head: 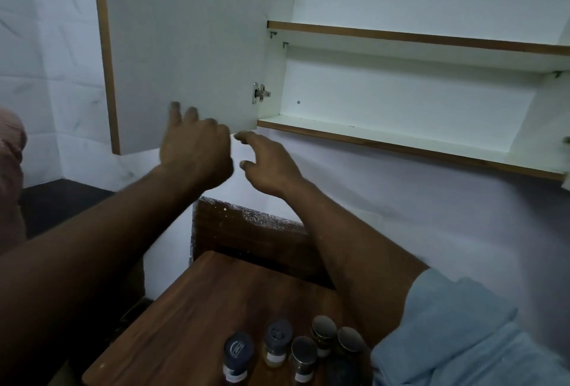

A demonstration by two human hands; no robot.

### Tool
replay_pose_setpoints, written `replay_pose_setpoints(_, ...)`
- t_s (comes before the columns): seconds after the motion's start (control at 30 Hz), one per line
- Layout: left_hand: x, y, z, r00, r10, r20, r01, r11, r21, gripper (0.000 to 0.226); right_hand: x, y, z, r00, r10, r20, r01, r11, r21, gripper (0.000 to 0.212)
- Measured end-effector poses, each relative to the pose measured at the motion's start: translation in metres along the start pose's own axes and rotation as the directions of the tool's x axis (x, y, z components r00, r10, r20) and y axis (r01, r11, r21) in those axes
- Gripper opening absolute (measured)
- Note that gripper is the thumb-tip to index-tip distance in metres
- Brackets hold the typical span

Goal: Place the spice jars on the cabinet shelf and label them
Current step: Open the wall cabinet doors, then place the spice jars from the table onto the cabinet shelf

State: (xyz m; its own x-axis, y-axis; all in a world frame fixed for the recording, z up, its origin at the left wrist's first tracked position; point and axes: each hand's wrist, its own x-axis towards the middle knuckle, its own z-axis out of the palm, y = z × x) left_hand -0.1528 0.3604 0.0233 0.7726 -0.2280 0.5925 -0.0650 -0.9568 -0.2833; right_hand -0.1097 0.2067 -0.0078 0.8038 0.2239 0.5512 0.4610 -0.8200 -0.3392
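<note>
At the bottom centre of the frame, five spice jars (279, 339) are standing close together on the wooden table (185, 308). Two are wearing dark lids and three are wearing metallic lids. A light blue sleeve (462, 339) is filling the lower right corner and is covering the table's edge just right of the jars. No grip is touching the jars.

Both bare forearms are reaching up and away from the jars toward the middle of the frame. The left grip (194, 151) is sitting at the bottom edge of the open cabinet door (185, 30). Its fingers (175, 111) are lying up against the door's pale inner face and are blurred. The thumb is hiding, so I cannot tell whether this grip is pinching the edge or only pressing on it. Just to its right, the right grip (268, 163) is hanging spread, with fingers loosely curved and holding nothing. Its forefinger (245, 136) is pointing at the door's lower right corner and is nearly touching it.

Behind the table, a dark speckled slab (246, 231) is standing against the white wall (431, 216).

Farther up, in the upper right of the frame, the cabinet is standing open. A metal hinge (260, 94) is joining the door to it. The lower shelf (370, 132) and the upper shelf (401, 36), both edged in brown, are showing white surfaces.
</note>
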Motion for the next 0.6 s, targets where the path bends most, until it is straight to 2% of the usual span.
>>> replay_pose_setpoints(0.07, 0.008, 0.019, 0.004, 0.994, 0.105, 0.017, -0.101, 0.982, -0.159, 0.054, -0.011, 0.013, -0.009, 1.000, 0.016, -0.026, -0.019, 0.995, -0.099, 0.060)
replay_pose_setpoints(0.17, 0.014, 0.047, 0.016, 0.984, 0.177, 0.017, -0.163, 0.934, -0.317, 0.069, -0.028, 0.033, -0.025, 0.998, 0.045, -0.043, -0.054, 0.973, -0.223, 0.064)
replay_pose_setpoints(0.27, 0.014, 0.073, 0.033, 0.970, 0.241, 0.038, -0.213, 0.912, -0.350, 0.079, -0.046, 0.055, -0.037, 0.995, 0.095, -0.028, -0.099, 0.950, -0.296, 0.067)
replay_pose_setpoints(0.43, 0.001, 0.113, 0.065, 0.942, 0.321, 0.101, -0.256, 0.878, -0.405, 0.079, -0.083, 0.091, -0.031, 0.983, 0.181, -0.020, -0.178, 0.931, -0.318, 0.067)
replay_pose_setpoints(0.6, -0.028, 0.152, 0.110, 0.908, 0.380, 0.174, -0.248, 0.825, -0.507, 0.075, -0.124, 0.129, 0.007, 0.962, 0.251, 0.111, -0.210, 0.933, -0.294, 0.067)
